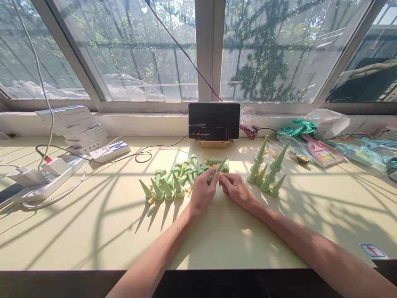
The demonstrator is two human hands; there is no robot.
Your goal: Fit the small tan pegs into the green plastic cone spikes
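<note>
A green cone-shaped watering spike (221, 165) points up and away from my left hand (203, 189), whose fingers are closed round its lower part. Close beside it, the fingertips of my right hand (235, 187) pinch a small yellow valve piece (220, 176) at the spike's base; I cannot tell whether the two are joined. Several green spikes (168, 191) stand point-up in a row left of my hands. Behind them lies a heap of loose green parts (186, 169) with small yellow pieces among them. On the right stand more spikes (271, 176), some stacked on one another.
A black tablet (214, 114) leans at the back, with a phone (214, 134) in front of it. White boxes (83, 132) and a power strip (51, 182) with cables occupy the left. Plastic bags (328, 151) and a black-and-yellow tool (300, 159) lie at the right.
</note>
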